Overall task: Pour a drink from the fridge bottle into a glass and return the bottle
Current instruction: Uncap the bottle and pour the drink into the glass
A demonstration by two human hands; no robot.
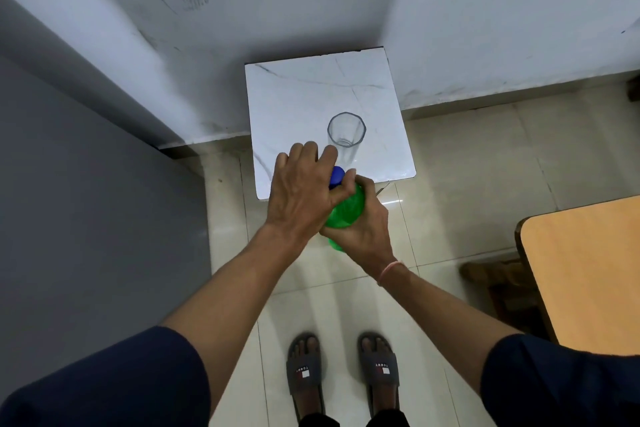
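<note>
A green plastic bottle (pixel 346 210) with a blue cap (pixel 336 176) is held in the air in front of a small white marble-topped table (pixel 298 107). My right hand (pixel 363 229) grips the bottle's body from the right. My left hand (pixel 301 191) covers the neck, with its fingers curled around the blue cap. An empty clear glass (pixel 346 130) stands upright on the table, just beyond my hands. The lower part of the bottle is hidden behind my hands.
The grey fridge side (pixel 86 184) fills the left. White walls meet in a corner behind the small table. A wooden table (pixel 585 270) juts in at the right, with a dark stool (pixel 495 274) beside it. My feet in slippers (pixel 341 371) stand on the tiled floor.
</note>
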